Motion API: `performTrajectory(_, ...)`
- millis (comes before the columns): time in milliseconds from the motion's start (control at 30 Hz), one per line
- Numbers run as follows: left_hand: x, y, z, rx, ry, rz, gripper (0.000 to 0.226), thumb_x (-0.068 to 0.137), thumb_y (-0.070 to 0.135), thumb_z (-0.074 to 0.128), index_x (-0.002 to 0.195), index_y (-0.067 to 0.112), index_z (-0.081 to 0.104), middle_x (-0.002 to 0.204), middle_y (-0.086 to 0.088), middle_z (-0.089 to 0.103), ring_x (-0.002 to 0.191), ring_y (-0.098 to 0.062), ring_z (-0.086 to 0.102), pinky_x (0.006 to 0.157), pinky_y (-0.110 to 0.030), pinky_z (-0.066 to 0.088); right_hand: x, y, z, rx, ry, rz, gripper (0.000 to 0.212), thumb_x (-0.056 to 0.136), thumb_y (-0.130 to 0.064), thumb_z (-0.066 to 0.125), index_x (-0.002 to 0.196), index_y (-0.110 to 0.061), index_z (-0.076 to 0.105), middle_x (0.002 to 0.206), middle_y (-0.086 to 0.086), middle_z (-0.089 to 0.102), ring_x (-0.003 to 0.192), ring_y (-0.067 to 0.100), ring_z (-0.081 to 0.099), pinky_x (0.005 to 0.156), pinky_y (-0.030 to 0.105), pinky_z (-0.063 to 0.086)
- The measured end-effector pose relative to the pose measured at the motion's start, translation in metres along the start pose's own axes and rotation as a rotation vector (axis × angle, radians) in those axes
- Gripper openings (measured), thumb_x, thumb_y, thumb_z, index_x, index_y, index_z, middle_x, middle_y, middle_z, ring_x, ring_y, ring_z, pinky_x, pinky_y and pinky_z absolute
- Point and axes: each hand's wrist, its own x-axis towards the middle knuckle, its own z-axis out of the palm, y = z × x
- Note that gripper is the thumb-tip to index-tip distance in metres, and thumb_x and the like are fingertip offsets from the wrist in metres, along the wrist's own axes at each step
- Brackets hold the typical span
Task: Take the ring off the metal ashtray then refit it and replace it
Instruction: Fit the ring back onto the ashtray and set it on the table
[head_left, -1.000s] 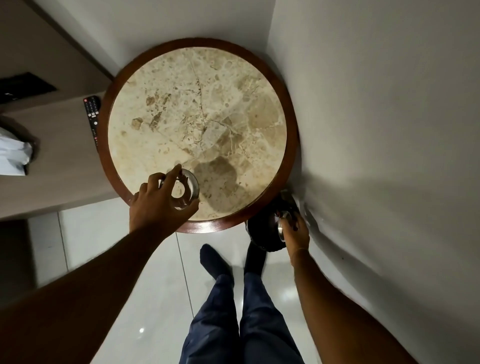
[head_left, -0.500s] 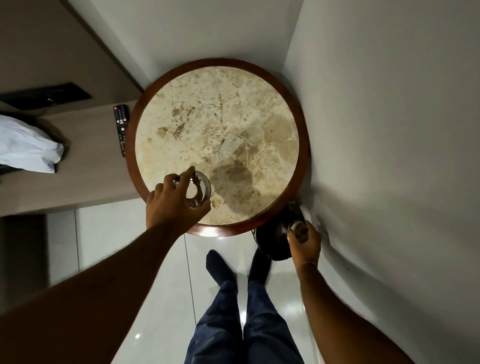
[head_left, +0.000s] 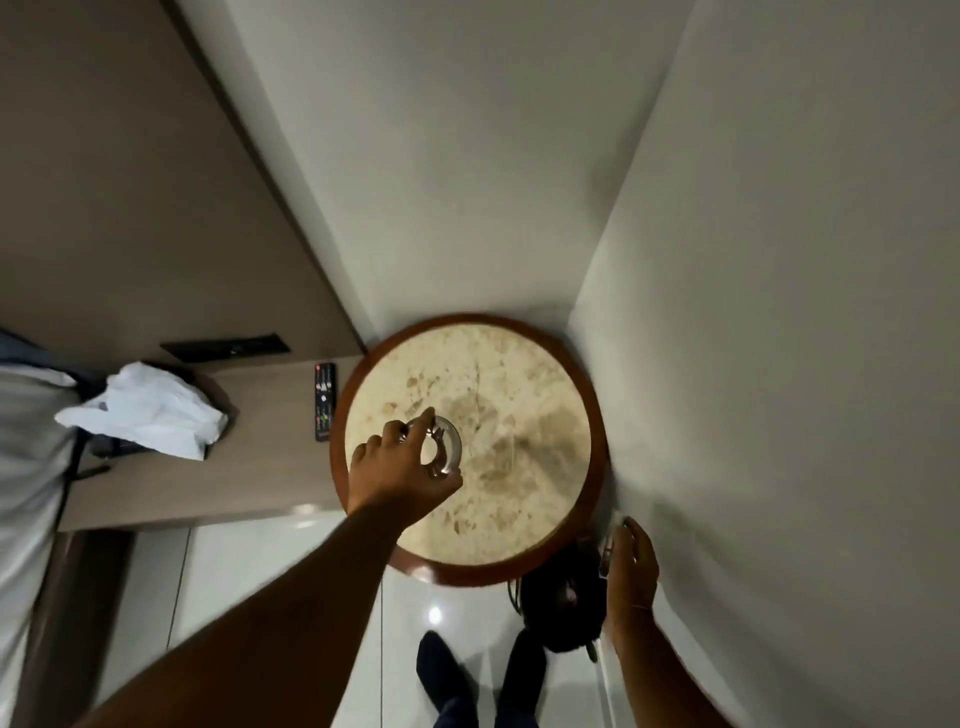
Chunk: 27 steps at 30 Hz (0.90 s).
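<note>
My left hand (head_left: 395, 467) grips a shiny metal ring (head_left: 451, 448) with notched rests. It holds the ring tilted just above the left part of the round marble table (head_left: 519, 364), and the tabletop shows through the ring's hole. My right hand (head_left: 631, 561) is low at the table's right edge, close to the wall. It is closed on a small metal piece (head_left: 605, 558), apparently the ashtray bowl, seen edge-on and mostly hidden by the fingers. A black bin (head_left: 561, 608) sits just below that hand.
White walls meet in a corner behind the table. A remote control (head_left: 323, 400) and a white plastic bag (head_left: 150, 415) lie on a wooden ledge to the left. My feet (head_left: 441, 670) stand on the glossy tiled floor (head_left: 234, 571) under the table's near edge.
The view has tilted up, so the table sits lower in frame. My left hand has carried the ring farther in over the table. My right hand has risen from the bin toward the table edge.
</note>
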Motion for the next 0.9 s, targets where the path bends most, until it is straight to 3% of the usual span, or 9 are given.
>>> performTrajectory(167,0.010,0.030,-0.092,-0.064,0.088,0.036,0.103,0.068,0.081,0.053,0.162,0.043,0.036,0.152,-0.003,0.058,0.137,-0.032,0.057,0.113,-0.048,0.041,-0.021,-0.127,0.024,0.236,-0.175,0.020,0.039,0.101,-0.040,0.052,0.132,-0.020,0.063,0.126,0.012,0.065,0.110,0.030,0.062,0.105,0.047,0.050)
performTrajectory(267,0.017,0.047,-0.152,-0.105,0.174,0.078,0.103,0.066,0.079,0.051,0.162,0.046,0.033,0.150,0.000,0.059,0.134,-0.031,0.058,0.112,-0.046,0.040,-0.039,-0.198,0.040,0.367,-0.333,-0.031,0.049,0.101,-0.042,0.049,0.143,-0.019,0.056,0.135,0.011,0.060,0.124,0.032,0.058,0.109,0.052,0.048)
performTrajectory(433,0.037,0.077,-0.263,-0.149,0.282,0.136,0.103,0.070,0.077,0.050,0.165,0.046,0.026,0.151,0.000,0.057,0.132,-0.029,0.059,0.111,-0.044,0.038,-0.080,-0.326,0.064,0.598,-0.461,-0.069,0.037,0.095,-0.043,0.052,0.120,-0.019,0.064,0.119,0.010,0.065,0.103,0.027,0.062,0.081,0.038,0.054)
performTrajectory(500,0.033,0.090,-0.300,-0.177,0.334,0.183,0.102,0.071,0.077,0.050,0.165,0.046,0.025,0.151,0.000,0.057,0.132,-0.029,0.059,0.109,-0.045,0.038,-0.099,-0.361,0.068,0.663,-0.512,-0.100,0.039,0.091,-0.044,0.052,0.116,-0.018,0.066,0.117,0.010,0.064,0.100,0.026,0.062,0.079,0.036,0.054)
performTrajectory(600,0.036,0.100,-0.331,-0.148,0.351,0.215,0.101,0.072,0.077,0.051,0.165,0.046,0.025,0.151,0.003,0.058,0.132,-0.028,0.059,0.109,-0.047,0.037,-0.121,-0.396,0.079,0.795,-0.685,-0.084,0.040,0.086,-0.042,0.053,0.113,-0.017,0.068,0.120,0.013,0.063,0.106,0.029,0.061,0.085,0.040,0.057)
performTrajectory(667,0.039,0.108,-0.344,-0.218,0.337,0.247,0.099,0.075,0.078,0.054,0.165,0.045,0.028,0.150,0.004,0.060,0.133,-0.027,0.058,0.111,-0.049,0.036,-0.128,-0.408,0.090,0.895,-0.707,-0.024,0.041,0.086,-0.040,0.055,0.115,-0.016,0.069,0.122,0.015,0.066,0.114,0.034,0.060,0.089,0.045,0.057)
performTrajectory(700,0.022,0.129,-0.406,-0.156,0.464,0.327,0.097,0.077,0.079,0.055,0.164,0.044,0.030,0.149,0.004,0.061,0.133,-0.026,0.059,0.111,-0.049,0.037,-0.162,-0.472,0.079,0.922,-0.790,-0.142,0.042,0.086,-0.038,0.057,0.120,-0.015,0.069,0.125,0.016,0.066,0.117,0.036,0.060,0.092,0.049,0.058)
performTrajectory(800,0.024,0.143,-0.443,-0.185,0.426,0.363,0.092,0.081,0.081,0.058,0.162,0.045,0.034,0.144,0.004,0.065,0.134,-0.024,0.059,0.114,-0.048,0.036,-0.199,-0.503,0.088,0.959,-0.922,-0.123,0.051,0.089,-0.034,0.062,0.134,-0.011,0.065,0.134,0.022,0.065,0.121,0.041,0.062,0.101,0.060,0.053)
performTrajectory(900,0.020,0.149,-0.452,-0.129,0.424,0.403,0.091,0.083,0.083,0.056,0.163,0.044,0.037,0.146,0.003,0.066,0.137,-0.022,0.059,0.115,-0.046,0.039,-0.225,-0.509,0.091,1.011,-1.029,-0.127,0.043,0.091,-0.036,0.065,0.126,-0.012,0.070,0.134,0.023,0.067,0.120,0.040,0.065,0.099,0.057,0.056)
